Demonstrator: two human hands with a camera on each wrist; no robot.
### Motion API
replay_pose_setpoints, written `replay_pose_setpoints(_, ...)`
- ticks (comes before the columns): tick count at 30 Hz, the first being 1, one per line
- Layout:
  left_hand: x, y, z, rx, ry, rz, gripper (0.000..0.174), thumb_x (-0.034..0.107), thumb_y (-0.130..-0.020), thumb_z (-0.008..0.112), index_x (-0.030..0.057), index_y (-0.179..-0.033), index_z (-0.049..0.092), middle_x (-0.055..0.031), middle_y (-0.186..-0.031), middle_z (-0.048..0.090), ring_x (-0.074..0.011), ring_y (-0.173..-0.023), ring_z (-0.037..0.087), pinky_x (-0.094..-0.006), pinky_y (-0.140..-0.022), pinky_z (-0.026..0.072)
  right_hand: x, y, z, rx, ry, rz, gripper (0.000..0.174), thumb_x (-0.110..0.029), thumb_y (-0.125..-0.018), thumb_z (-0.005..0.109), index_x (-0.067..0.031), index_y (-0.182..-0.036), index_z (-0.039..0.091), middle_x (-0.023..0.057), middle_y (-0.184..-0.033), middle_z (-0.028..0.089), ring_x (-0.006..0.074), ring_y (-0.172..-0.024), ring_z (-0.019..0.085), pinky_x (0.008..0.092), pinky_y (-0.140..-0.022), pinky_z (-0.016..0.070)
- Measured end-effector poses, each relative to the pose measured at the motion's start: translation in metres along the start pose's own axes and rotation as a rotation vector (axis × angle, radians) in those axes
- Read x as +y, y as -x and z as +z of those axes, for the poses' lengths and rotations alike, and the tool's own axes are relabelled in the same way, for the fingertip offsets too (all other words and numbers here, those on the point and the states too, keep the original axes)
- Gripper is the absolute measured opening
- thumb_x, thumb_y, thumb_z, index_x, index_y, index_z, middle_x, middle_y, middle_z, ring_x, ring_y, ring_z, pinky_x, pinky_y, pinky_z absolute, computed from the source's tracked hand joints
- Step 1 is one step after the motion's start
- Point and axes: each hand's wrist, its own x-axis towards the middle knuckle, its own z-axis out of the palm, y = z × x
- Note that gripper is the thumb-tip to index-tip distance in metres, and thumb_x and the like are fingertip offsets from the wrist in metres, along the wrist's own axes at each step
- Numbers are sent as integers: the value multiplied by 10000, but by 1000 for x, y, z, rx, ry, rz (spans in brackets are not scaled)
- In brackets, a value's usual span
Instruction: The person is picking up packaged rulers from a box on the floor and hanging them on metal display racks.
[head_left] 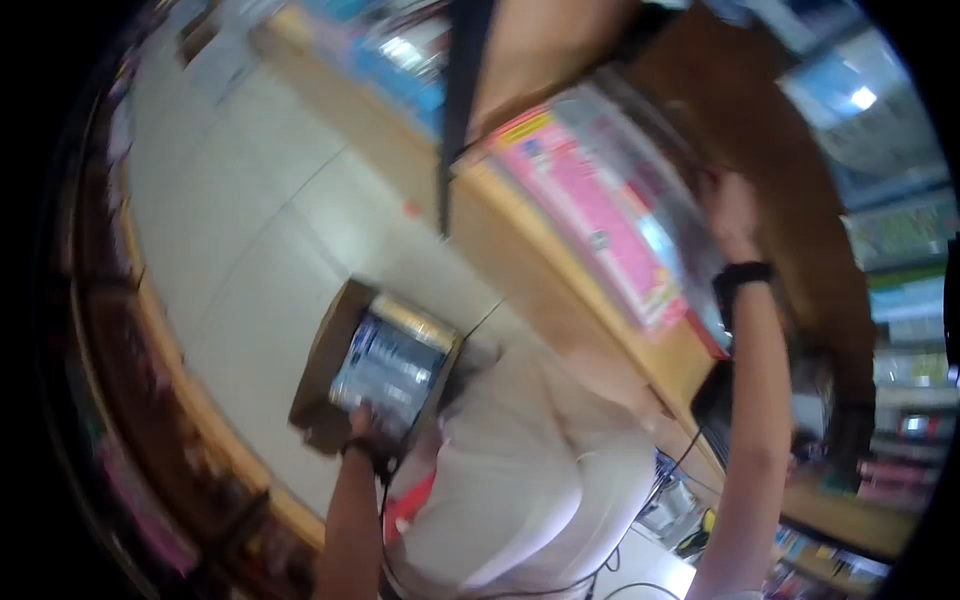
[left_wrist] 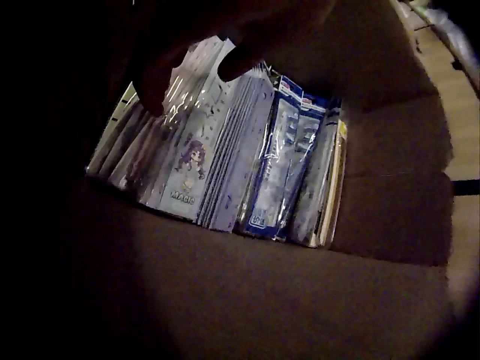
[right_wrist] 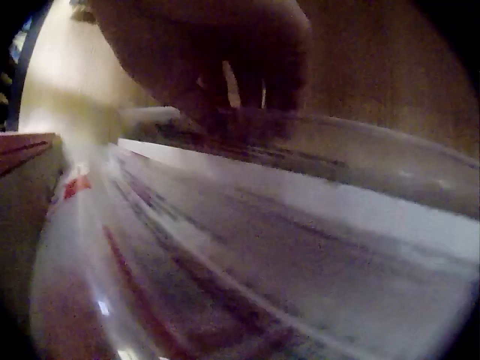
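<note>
My left hand reaches into an open cardboard box near the floor. In the left wrist view its dark fingers stand apart over a row of flat clear-wrapped packets, tips at their upper edges. One packet shows a purple-haired cartoon figure; blue-edged packets stand beside it. My right hand, with a black wristband, is at the far side of a shelf. Its fingers bend down over the edge of a clear plastic-wrapped pack and grip it; the fingertips are partly hidden.
A pink boxed set lies on the wooden shelf in front of the clear pack. A dark upright post stands at the shelf's left end. Stocked shelves line the right, and more shelving runs along the left. Cables hang near my legs.
</note>
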Motion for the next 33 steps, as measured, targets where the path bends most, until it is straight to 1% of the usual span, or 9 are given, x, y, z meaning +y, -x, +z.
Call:
replay_pose_setpoints(3, 13, 52, 29, 171, -97, 132, 305, 251, -736, 528, 17, -926, 572, -80, -808, 574, -220, -678, 538, -339, -563, 427, -4, 22, -12, 243, -20, -166, 311, -267, -828, 519, -23, -1007, 588, 196, -951, 592, 318, -915, 565, 349, -782, 428)
replay_pose_setpoints(4, 16, 32, 28, 79, -557, 0, 485, 363, -746, 515, 129, -1154, 399, -112, -996, 470, -225, -924, 441, -393, -799, 381, -14, 42, -37, 213, -208, -196, 256, -192, -837, 517, -22, -1017, 583, 166, -981, 591, 261, -916, 568, 323, -796, 421)
replay_pose_setpoints(5, -18, -3, 14, 214, -116, 236, 359, 182, -671, 567, -50, -945, 562, -145, -849, 588, -237, -769, 571, -360, -647, 442, -42, 50, -36, 199, -160, -260, 211, -124, -838, 510, -14, -1001, 584, 150, -977, 589, 221, -905, 562, 298, -799, 415)
replay_pose_setpoints(8, -6, 61, 13, 238, -7, 129, 431, 258, -704, 562, -31, -1014, 483, -173, -945, 527, -276, -796, 523, -379, -680, 429, -86, 100, -56, 105, -296, -396, 160, -55, -814, 519, 12, -950, 569, 125, -915, 585, 212, -871, 556, 284, -806, 405)
replay_pose_setpoints(13, 0, 23, 40, 253, -24, 116, 453, 206, -678, 557, -59, -1038, 491, -168, -884, 547, -285, -779, 545, -404, -667, 439, -179, 166, -32, -275, -414, -655, 166, 18, -765, 503, 29, -920, 561, 177, -908, 566, 311, -867, 557, 329, -780, 423)
replay_pose_setpoints(16, -23, -27, 24, 294, -57, 87, 555, 223, -648, 560, -83, -1100, 456, -204, -1010, 558, -301, -905, 562, -359, -767, 443, -213, 177, -8, -418, -388, -682, 165, -51, -765, 524, 15, -910, 566, 165, -899, 567, 331, -839, 551, 356, -731, 440)
replay_pose_setpoints(21, 15, 46, 31, 402, -579, 167, 635, 275, -675, 545, -68, -1180, 369, -283, -1199, 385, -411, -1109, 386, -401, -936, 340, -243, 189, 37, -590, -287, -711, 201, -133, -781, 538, -7, -936, 564, 162, -911, 578, 321, -864, 549, 368, -716, 446)
replay_pose_setpoints(28, 1, 28, 37, 519, -457, 217, 1019, 364, -509, 788, -83, -1215, 206, -262, -1226, 309, -366, -1177, 303, -407, -979, 285, -220, 188, 86, -678, -280, -614, 227, -154, -790, 542, -14, -968, 564, 164, -900, 598, 317, -814, 574, 377, -692, 451)
replay_pose_setpoints(33, 8, 27, 41, 557, -332, 104, 1043, 351, -515, 788, -109, -1224, 175, -274, -1256, 270, -370, -1182, 295, -404, -986, 275, -220, 185, 90, -796, -332, -517, 233, -161, -792, 549, -29, -982, 568, 163, -871, 604, 305, -814, 579, 369, -703, 449)
